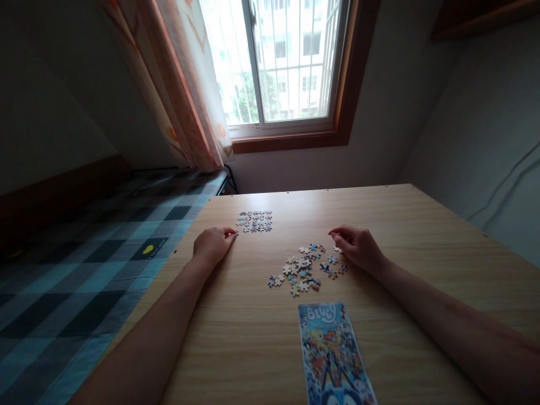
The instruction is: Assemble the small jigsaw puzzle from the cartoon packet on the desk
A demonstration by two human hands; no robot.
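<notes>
My left hand (214, 245) rests on the table with thumb and forefinger pinched on a small jigsaw puzzle piece (237, 233). That piece is at the near left corner of several puzzle pieces (256, 221) laid out in rows. On the other side, my right hand (356, 246) is closed in a pinch just beyond the right edge of a loose heap of puzzle pieces (300, 266). Whatever lies between its fingertips, if anything, is too small to make out. One pale piece (337, 250) lies by the right thumb. Some heaped pieces show plain backs, others coloured print.
A printed "Bluey" picture sheet or box (333, 354) lies at the table's near side. The wooden table (236, 337) borders a bed with a checked cover (105, 270) on the left. Behind are a curtain (177, 84) and a barred window (291, 62).
</notes>
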